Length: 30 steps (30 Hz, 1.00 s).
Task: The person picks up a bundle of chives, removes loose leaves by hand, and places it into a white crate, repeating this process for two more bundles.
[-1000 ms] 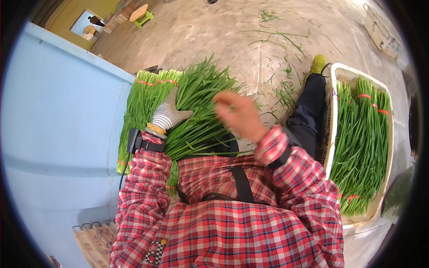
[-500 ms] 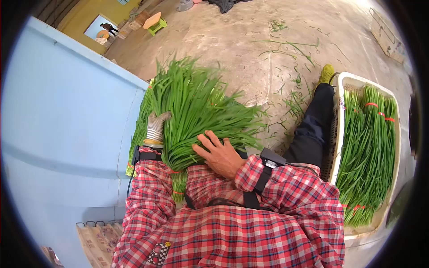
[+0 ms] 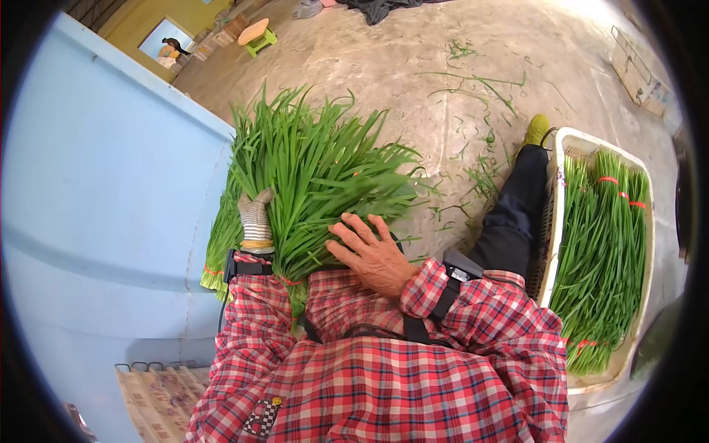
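Observation:
A thick bunch of garlic chives [image 3: 295, 170] lies across my lap, its long leaves fanned away from me. Red bands circle its pale stem ends. My left hand [image 3: 255, 221], in a striped glove, holds the bunch at its left side; the thumb shows, while the other fingers are hidden in the leaves. Bare and spread, my right hand [image 3: 374, 257] rests against the lower right leaves with its fingers stretched out. Another banded bundle of chives [image 3: 216, 266] sits left of my gloved hand, beside the blue wall.
To my right, a white crate [image 3: 559, 214] holds several banded chive bundles [image 3: 602, 258]. A blue panel [image 3: 118, 184] rises close on the left. Loose leaf scraps [image 3: 484, 173] litter the concrete floor. A small stool [image 3: 257, 35] and a bending person [image 3: 174, 46] are far off.
The fanned leaves have shifted slightly left and spread less to the right. My right hand has moved a little right, its fingers still spread. The distant person now bends lower.

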Available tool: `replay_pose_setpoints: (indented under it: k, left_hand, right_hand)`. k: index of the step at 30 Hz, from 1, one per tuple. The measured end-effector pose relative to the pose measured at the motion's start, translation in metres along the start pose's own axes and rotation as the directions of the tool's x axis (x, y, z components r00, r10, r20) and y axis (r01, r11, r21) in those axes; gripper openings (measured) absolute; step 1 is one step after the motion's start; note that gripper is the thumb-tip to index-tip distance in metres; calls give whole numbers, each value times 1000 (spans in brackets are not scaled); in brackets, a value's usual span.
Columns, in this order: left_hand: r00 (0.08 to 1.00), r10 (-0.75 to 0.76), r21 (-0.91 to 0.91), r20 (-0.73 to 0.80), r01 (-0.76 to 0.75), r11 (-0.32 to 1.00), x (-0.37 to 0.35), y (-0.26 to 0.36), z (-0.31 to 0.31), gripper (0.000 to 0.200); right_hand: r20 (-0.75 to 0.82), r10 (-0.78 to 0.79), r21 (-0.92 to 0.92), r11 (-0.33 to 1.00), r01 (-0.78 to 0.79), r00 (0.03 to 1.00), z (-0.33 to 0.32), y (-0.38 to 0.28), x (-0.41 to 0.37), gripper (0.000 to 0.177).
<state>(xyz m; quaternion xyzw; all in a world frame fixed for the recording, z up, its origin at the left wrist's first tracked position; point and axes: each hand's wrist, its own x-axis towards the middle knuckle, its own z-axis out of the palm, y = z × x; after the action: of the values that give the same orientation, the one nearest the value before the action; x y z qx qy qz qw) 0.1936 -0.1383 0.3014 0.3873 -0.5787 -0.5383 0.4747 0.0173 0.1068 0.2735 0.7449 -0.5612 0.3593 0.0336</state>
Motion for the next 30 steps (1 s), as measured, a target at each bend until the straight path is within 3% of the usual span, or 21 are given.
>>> replay_pose_setpoints:
  k: [4, 8, 11, 12, 14, 15, 20, 22, 23, 25, 30]
  left_hand:
    - [995, 96, 24, -37, -95, 995, 4, -11, -6, 47]
    - [993, 95, 77, -66, -90, 993, 8, -15, -14, 44]
    - [994, 81, 53, -78, -77, 996, 3, -12, -10, 41]
    - [993, 80, 79, -87, -74, 994, 3, -12, -10, 40]
    - [992, 84, 100, -97, -74, 992, 3, -11, -8, 39]
    - [990, 117, 122, -82, -106, 987, 2, -11, -6, 37]
    - [986, 158, 159, -55, -148, 976, -23, 11, 26, 32]
    - [982, 186, 232, -19, -177, 957, -29, 14, 31, 32]
    - [985, 171, 260, 2, -166, 951, -30, 13, 31, 31]
    - [982, 186, 251, 21, -185, 950, -35, 18, 39, 32]
    - [976, 205, 215, 70, -216, 952, -33, 13, 38, 33]
  right_hand:
    - [-78, 8, 9, 1000, -7, 997, -7, 8, -12, 50]
    - [-232, 86, 52, 996, -76, 969, -22, 25, -22, 41]
    - [-362, 243, 262, 953, -152, 900, -41, 43, -23, 36]
    - [-361, 242, 260, 953, -152, 900, -51, 46, -20, 36]
    - [-335, 421, 472, 849, -237, 843, -74, 50, -10, 27]
    - [-437, 411, 446, 871, -204, 801, -85, 49, 2, 18]
    - [-445, 304, 366, 920, -139, 842, -108, 72, 37, 13]
    - [-299, 344, 362, 904, -228, 890, -102, 81, 44, 16]
    - [-299, 344, 362, 904, -228, 890, -98, 83, 45, 16]
    - [-3, 422, 348, 850, -395, 907, -89, 88, 47, 18]
    - [-24, 319, 326, 898, -294, 947, -64, 94, 43, 18]
